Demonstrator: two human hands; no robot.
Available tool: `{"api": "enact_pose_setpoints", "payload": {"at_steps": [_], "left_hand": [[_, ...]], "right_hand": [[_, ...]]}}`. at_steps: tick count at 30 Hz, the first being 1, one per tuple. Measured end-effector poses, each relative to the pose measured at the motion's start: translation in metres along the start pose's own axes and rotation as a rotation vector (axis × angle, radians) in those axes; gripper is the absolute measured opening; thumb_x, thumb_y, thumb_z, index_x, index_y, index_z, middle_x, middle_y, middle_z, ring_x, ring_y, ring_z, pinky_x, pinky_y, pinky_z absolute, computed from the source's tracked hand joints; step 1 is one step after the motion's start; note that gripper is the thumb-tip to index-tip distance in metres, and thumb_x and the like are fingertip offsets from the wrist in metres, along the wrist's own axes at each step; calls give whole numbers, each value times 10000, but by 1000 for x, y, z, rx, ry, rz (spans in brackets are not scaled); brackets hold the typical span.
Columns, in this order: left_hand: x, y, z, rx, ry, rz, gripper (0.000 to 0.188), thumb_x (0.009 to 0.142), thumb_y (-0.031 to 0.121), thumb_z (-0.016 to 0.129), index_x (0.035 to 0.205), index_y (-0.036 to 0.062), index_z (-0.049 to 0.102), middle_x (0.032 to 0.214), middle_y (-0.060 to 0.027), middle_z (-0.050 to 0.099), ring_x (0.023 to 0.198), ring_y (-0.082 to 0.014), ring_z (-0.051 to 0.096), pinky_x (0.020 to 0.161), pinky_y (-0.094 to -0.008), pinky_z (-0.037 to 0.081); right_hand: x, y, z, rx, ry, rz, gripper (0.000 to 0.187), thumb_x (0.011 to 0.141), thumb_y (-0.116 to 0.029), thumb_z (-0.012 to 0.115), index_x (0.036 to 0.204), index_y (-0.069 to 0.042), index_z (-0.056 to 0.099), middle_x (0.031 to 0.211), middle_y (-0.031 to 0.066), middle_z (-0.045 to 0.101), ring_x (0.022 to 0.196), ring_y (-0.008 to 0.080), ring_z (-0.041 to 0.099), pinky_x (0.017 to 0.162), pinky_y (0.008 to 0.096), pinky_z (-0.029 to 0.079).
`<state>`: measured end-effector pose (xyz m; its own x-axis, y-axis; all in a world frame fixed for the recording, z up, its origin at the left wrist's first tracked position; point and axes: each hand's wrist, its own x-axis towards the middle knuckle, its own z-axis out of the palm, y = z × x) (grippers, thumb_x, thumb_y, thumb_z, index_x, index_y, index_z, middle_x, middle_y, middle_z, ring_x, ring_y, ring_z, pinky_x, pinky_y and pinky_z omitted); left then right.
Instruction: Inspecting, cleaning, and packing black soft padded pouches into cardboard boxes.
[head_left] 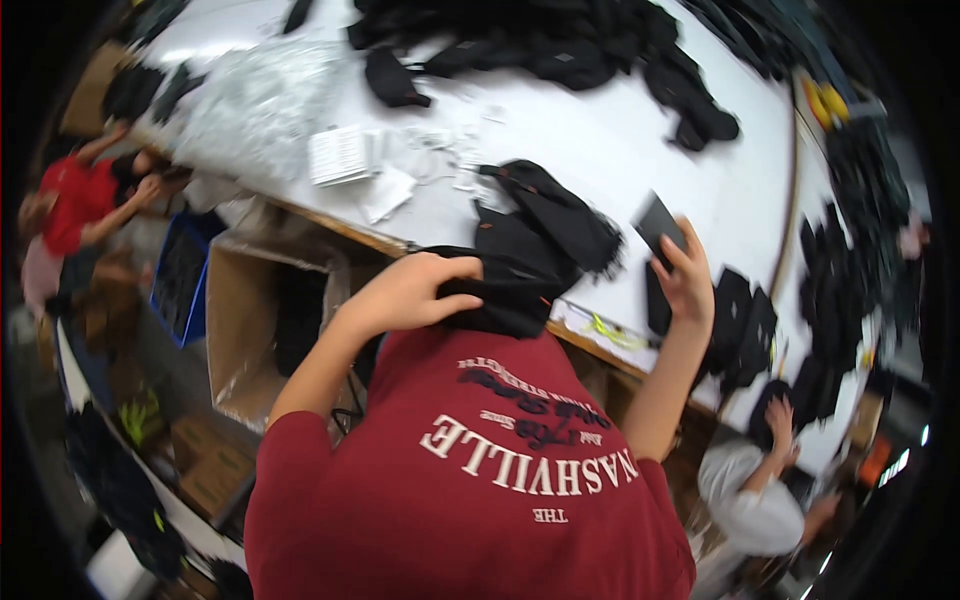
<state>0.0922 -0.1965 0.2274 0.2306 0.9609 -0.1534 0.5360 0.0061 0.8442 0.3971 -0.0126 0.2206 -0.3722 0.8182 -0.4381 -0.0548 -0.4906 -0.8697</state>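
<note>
My left hand [435, 290] is closed on the near edge of a black fabric piece [515, 285], its thumb and fingers pinching the cloth against the table edge. The cloth lies bunched, with a fringed end [605, 255] to the right and small orange marks on it. Whether it is a scarf or something else, I cannot tell. Raised over the table to the right, my right hand [688, 275] holds a thin dark grey card [660, 225] between thumb and fingers, apart from the cloth.
White cards [340, 155] and a heap of clear plastic bags [265, 105] lie at the table's left. Black fabric goods [560, 50] pile up at the far side. Below the table stands an open carton [240, 320]. People work at left [85, 205] and right [750, 490].
</note>
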Motion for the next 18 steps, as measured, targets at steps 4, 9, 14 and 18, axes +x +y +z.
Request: {"api": "enact_pose_setpoints", "payload": {"at_steps": [4, 9, 14, 18], "left_hand": [[11, 11, -13, 25, -25, 0, 227, 816, 224, 627, 886, 32, 530, 764, -147, 609, 746, -343, 588, 663, -386, 447], [23, 9, -13, 54, -56, 47, 219, 802, 205, 645, 883, 22, 555, 783, -136, 601, 768, -313, 567, 708, -371, 432], [23, 10, -16, 113, -55, 55, 233, 790, 196, 660, 878, -1, 573, 814, -132, 601, 803, -306, 561, 724, -362, 432], [19, 1, -23, 124, -58, 84, 242, 784, 199, 672, 886, 1, 579, 822, -127, 605, 808, -302, 563, 730, -363, 435]], "right_hand": [[14, 12, -7, 96, 66, -294, 147, 844, -78, 634, 982, -52, 594, 847, 38, 633, 694, 84, 562, 592, 197, 445], [23, 33, 57, 1008, 82, 117, 234, 881, -320, 607, 824, -94, 623, 712, 21, 572, 619, 135, 470, 584, 266, 396], [44, 69, 79, 866, 13, 11, 303, 844, -408, 639, 781, -126, 548, 555, -30, 433, 440, 91, 359, 416, 204, 278], [47, 58, 99, 516, 555, -51, 290, 858, -372, 639, 821, -90, 581, 619, -49, 516, 427, 40, 402, 408, 177, 330]]}}
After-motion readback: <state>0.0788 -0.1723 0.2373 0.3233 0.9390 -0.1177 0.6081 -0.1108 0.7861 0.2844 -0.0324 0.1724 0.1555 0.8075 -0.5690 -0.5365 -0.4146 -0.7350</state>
